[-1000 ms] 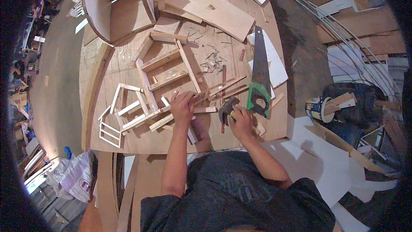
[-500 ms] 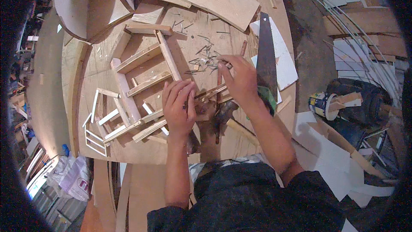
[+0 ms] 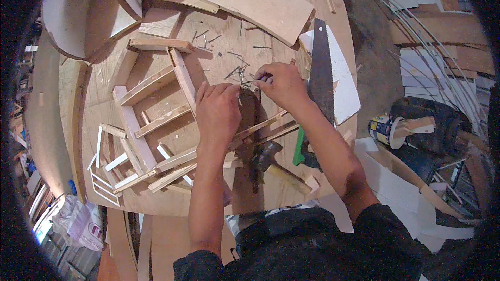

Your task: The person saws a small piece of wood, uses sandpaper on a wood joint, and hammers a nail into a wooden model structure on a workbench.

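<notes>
My right hand is closed in a pinch over the loose nails, with a thin nail at its fingertips. Close by on the left, my left hand has its fingers curled together at the edge of the pile; what they hold, if anything, is hidden. Left of it lies a wooden frame with crosspieces. Long thin wood strips pass beneath my left wrist. A hammer lies below my hands, its dark head to the left. Beneath my right forearm is the green handle of a handsaw.
A round wooden table carries everything. Wide boards lie at its far side, and a curved wooden piece stands far left. Small white frames sit near the left edge. Right of the table are a paint bucket and white sheets.
My view has shifted, so the table's contents appear moved left. My hands are closer together, with the right one lower at the nails. The hammer and green saw handle show more fully.
</notes>
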The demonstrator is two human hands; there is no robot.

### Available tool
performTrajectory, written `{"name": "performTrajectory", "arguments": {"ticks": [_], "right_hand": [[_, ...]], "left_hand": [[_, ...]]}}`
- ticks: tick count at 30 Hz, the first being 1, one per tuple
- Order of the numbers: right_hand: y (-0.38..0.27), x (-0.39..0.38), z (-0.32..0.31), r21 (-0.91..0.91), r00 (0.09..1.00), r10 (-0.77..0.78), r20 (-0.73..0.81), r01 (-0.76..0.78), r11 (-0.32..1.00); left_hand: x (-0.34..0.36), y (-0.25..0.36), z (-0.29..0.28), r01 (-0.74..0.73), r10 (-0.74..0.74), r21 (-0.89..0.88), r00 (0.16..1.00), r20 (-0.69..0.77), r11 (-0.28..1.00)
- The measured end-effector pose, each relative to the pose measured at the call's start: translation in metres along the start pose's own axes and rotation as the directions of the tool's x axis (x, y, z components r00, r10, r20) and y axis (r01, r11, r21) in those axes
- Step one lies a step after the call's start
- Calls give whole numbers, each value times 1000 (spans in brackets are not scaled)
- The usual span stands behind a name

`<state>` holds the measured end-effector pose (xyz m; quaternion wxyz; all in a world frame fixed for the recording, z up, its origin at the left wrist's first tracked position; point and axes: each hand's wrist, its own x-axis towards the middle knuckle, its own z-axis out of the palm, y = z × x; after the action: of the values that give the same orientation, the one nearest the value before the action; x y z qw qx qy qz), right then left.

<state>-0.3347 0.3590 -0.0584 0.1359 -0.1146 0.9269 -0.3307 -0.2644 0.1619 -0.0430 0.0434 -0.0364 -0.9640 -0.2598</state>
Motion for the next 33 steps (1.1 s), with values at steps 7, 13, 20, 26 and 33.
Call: {"name": "performTrajectory", "arguments": {"ticks": [7,13,20,26,33], "right_hand": [[0,9,5,-56,990,-136,30,137,989],[-6,16,2,-200,985,-66,161,98,975],[-21,5,-15,-175,998,-56,36,61,983],[-92,-44,-50,67,977,207,-55,-203,977],[-137,-103,3,479,993,101,66,-121,869]], "left_hand": [[5,13,2,140,-137,-103,990,37,985],[-11,18,-13,167,-153,-227,985,77,960],[-39,19,-40,59,-67,-346,998,-12,936],[-91,1,-72,159,-277,-471,941,-193,868],[-126,-33,-83,165,-180,-363,984,-6,917]]}}
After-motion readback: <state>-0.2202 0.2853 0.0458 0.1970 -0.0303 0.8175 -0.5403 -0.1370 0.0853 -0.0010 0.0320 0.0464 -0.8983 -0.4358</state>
